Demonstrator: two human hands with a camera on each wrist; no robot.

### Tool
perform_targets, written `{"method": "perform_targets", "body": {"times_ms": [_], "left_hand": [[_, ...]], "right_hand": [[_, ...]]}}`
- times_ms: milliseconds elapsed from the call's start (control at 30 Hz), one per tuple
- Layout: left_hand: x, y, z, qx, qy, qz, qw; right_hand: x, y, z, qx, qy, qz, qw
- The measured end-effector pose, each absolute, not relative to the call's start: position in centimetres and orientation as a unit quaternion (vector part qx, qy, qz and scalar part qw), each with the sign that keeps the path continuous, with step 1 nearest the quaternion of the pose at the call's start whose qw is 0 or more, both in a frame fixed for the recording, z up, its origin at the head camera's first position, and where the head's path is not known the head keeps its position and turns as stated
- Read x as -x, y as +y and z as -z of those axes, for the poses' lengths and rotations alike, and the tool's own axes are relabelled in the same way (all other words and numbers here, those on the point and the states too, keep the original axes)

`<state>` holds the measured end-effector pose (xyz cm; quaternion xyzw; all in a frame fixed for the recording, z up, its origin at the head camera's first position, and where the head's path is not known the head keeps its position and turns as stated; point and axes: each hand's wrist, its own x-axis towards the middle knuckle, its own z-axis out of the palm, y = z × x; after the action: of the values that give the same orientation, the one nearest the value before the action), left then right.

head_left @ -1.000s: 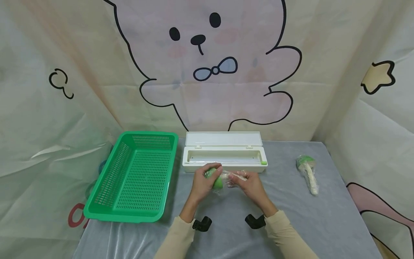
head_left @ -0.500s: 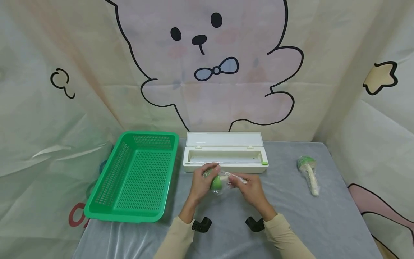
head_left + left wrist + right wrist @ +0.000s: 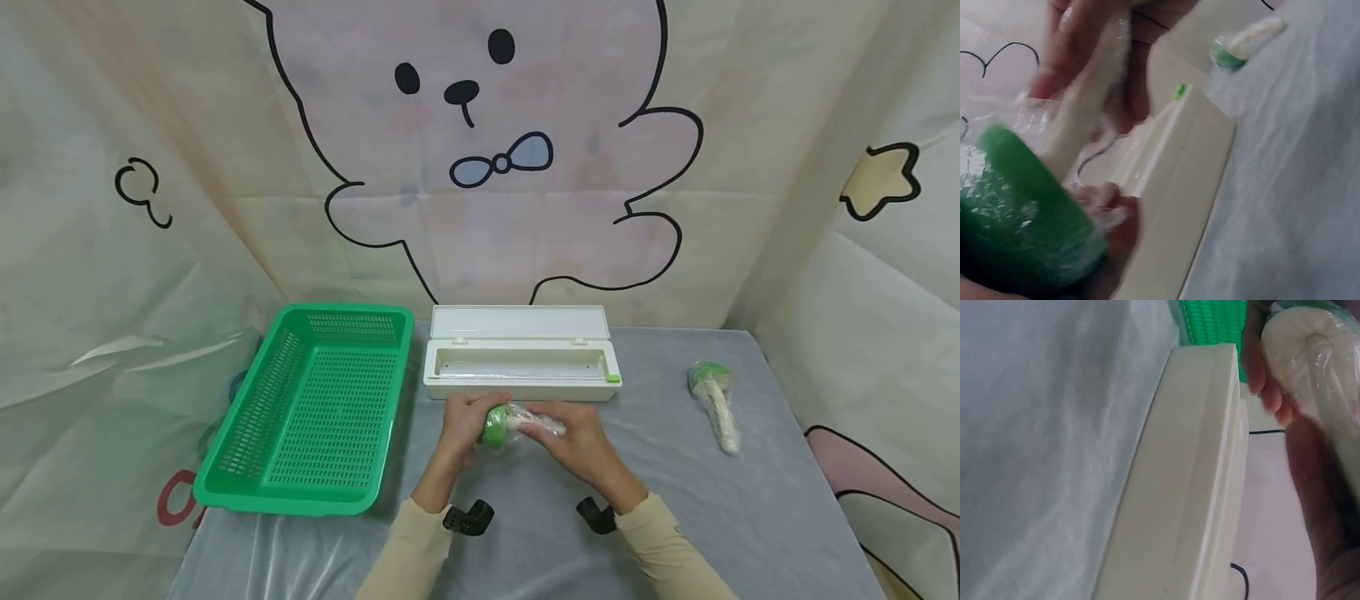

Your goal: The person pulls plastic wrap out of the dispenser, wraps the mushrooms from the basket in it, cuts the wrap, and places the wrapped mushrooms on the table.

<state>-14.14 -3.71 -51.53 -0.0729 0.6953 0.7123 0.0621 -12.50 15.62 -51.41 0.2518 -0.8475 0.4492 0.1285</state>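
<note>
A mushroom-shaped piece with a green cap and whitish stem, wrapped in clear film, is held between both hands above the table. My left hand grips the cap, with its thumb along the top. My right hand holds the film-covered stem between thumb and fingers. In the left wrist view the green cap fills the lower left under crinkled, shiny film. From the right wrist, the pale underside of the cap shows where the stem joins it. A white cling film dispenser with its lid raised stands just beyond the hands.
A second wrapped mushroom-shaped piece, green and white, lies at the right of the table. To the left stands a green plastic basket with nothing in it. Grey cloth covers the table, and a printed curtain hangs behind.
Both hands have come slightly nearer to the person. The left hand has turned over the cap, and the film on the stem looks gathered closer under the right fingers.
</note>
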Motion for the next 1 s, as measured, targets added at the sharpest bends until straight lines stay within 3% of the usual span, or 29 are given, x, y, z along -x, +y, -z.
{"method": "perform_targets", "body": {"times_ms": [100,267,333,500,633,733,900,1000], "left_hand": [[14.1,-3.8,51.4,0.036,0.697,-0.712,0.078],[14.0,-3.8,51.0,-0.042,0.715,-0.696,0.056],[14.0,-3.6,51.0,-0.019,0.706,-0.704,0.068],[14.1,-3.5,50.7,0.058,0.627,-0.765,0.137],[14.2,-3.7,50.7,0.073,0.617,-0.766,0.168],[14.2,-3.9,50.9,0.029,0.65,-0.747,0.138],[14.0,-4.1,51.3,-0.089,0.687,-0.72,0.036],[14.0,-3.8,51.5,-0.075,0.699,-0.711,-0.009]], "right_hand": [[12.5,15.6,51.0,-0.232,-0.834,-0.487,0.114],[12.7,16.1,50.9,-0.145,-0.816,-0.559,0.012],[13.0,16.4,51.2,-0.13,-0.828,-0.546,-0.012],[12.9,16.6,50.6,-0.139,-0.85,-0.508,-0.009],[13.1,16.7,50.5,-0.159,-0.829,-0.535,-0.028],[13.4,16.9,50.7,-0.158,-0.802,-0.573,-0.06],[13.6,17.1,50.9,-0.125,-0.749,-0.639,-0.123],[13.6,17.0,50.8,-0.123,-0.746,-0.639,-0.138]]}}
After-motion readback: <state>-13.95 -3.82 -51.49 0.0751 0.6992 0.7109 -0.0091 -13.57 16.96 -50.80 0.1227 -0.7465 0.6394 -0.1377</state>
